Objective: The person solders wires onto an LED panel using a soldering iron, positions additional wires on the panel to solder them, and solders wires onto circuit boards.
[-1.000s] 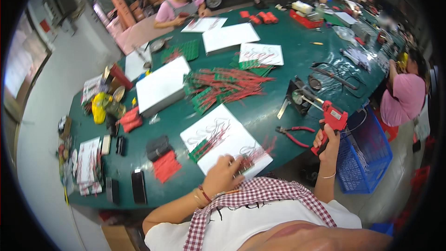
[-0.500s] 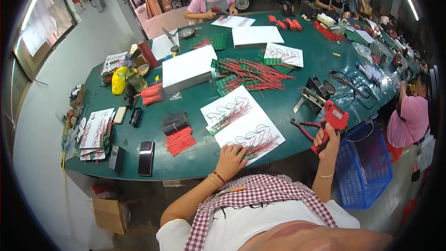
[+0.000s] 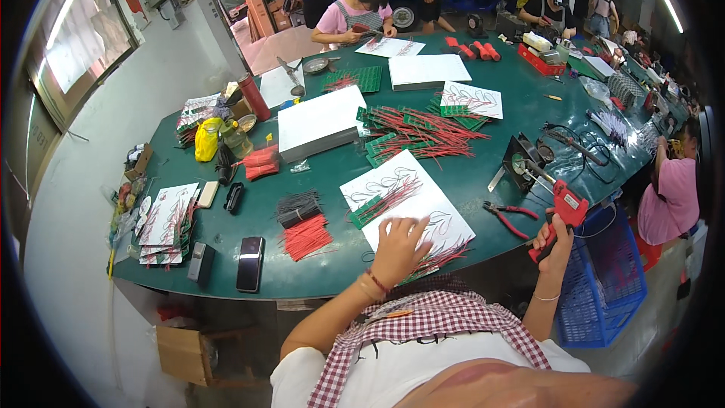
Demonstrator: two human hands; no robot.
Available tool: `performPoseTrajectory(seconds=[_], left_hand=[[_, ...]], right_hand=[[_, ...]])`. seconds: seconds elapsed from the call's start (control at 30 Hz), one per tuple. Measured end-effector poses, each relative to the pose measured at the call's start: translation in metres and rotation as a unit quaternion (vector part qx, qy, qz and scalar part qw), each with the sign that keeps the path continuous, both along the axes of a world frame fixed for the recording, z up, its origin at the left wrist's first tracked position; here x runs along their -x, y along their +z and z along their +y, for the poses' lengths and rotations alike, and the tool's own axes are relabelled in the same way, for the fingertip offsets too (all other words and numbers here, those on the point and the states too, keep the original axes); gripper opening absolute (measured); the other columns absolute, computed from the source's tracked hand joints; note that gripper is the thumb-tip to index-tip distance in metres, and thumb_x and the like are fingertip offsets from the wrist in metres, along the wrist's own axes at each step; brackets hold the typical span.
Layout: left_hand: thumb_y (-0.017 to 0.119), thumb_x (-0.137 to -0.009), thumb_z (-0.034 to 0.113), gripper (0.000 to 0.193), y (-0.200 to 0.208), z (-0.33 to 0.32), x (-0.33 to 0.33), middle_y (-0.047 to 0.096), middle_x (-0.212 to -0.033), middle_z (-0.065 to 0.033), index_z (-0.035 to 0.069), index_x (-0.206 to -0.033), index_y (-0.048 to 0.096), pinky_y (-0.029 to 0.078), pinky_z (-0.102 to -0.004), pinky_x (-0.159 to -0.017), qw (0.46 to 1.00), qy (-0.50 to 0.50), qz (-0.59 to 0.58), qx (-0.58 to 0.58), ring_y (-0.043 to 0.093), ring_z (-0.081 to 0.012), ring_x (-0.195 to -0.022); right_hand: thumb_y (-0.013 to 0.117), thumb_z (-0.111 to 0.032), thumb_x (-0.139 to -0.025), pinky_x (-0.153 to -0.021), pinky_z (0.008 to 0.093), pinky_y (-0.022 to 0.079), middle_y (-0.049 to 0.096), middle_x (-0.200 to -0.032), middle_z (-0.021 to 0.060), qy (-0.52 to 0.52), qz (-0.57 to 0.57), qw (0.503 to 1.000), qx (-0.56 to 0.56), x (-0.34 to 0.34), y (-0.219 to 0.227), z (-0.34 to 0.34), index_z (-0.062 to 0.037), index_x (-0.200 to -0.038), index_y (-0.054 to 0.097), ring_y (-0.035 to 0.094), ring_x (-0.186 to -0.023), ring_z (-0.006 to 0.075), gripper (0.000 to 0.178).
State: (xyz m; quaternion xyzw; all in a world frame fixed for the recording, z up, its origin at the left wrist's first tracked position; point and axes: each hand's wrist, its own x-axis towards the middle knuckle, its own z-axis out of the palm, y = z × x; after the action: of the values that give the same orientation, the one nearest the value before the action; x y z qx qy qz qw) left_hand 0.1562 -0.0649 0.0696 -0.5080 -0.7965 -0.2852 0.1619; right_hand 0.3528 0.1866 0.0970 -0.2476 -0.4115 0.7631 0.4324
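A red and black soldering gun (image 3: 568,205) is gripped by my right hand (image 3: 553,245), over the table's right front edge. Its metal nose points toward the dark soldering stand (image 3: 521,157). My left hand (image 3: 400,251), fingers apart, is over the white sheet (image 3: 445,202) and seems to hold nothing. On this sheet lie a far green circuit board strip (image 3: 365,212) with red and black wires and a near bundle of red wires (image 3: 445,255), partly behind my left hand. Black wires (image 3: 299,208) and red wires (image 3: 306,237) lie bundled to the left.
Red-handled pliers (image 3: 512,219) lie near the right front edge, above a blue basket (image 3: 600,287). A phone (image 3: 250,264) and stacked wired boards (image 3: 168,215) are at left. A white stack (image 3: 321,122) and a heap of wired boards (image 3: 423,130) lie beyond. Co-workers sit around.
My left hand has lifted from the near wires and moved up over the middle of the sheet. The soldering gun remains in my right hand. The whole view has shifted slightly.
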Motion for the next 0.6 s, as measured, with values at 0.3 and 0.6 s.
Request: performPoseTrajectory(seconds=[0.3, 0.6], left_hand=[[0.060, -0.088, 0.024, 0.015, 0.212, -0.002, -0.037, 0.061, -0.086, -0.0087, 0.010, -0.085, 0.057, 0.047, -0.0400, -0.073, 0.641, -0.572, -0.339, -0.382, 0.059, -0.0252, -0.088], [0.057, -0.090, 0.023, 0.016, 0.197, -0.012, -0.056, 0.062, -0.086, -0.0100, 0.008, -0.085, 0.058, 0.048, -0.0398, -0.072, 0.618, -0.602, -0.386, -0.327, 0.060, -0.0262, -0.085]], right_hand=[[0.057, -0.021, -0.092, -0.040, 0.0241, 0.036, 0.043, -0.058, 0.0003, 0.008, 0.016, 0.999, -0.027, 0.006, 0.016, -0.013, -0.0026, -0.108, 0.054, 0.041, -0.043, 0.0089, 0.024], [0.056, -0.020, -0.092, -0.041, 0.0241, 0.036, 0.045, -0.059, 0.0008, -0.034, -0.002, 0.999, -0.002, -0.020, 0.002, -0.008, -0.0021, -0.109, 0.056, 0.040, -0.043, 0.0085, 0.025]])
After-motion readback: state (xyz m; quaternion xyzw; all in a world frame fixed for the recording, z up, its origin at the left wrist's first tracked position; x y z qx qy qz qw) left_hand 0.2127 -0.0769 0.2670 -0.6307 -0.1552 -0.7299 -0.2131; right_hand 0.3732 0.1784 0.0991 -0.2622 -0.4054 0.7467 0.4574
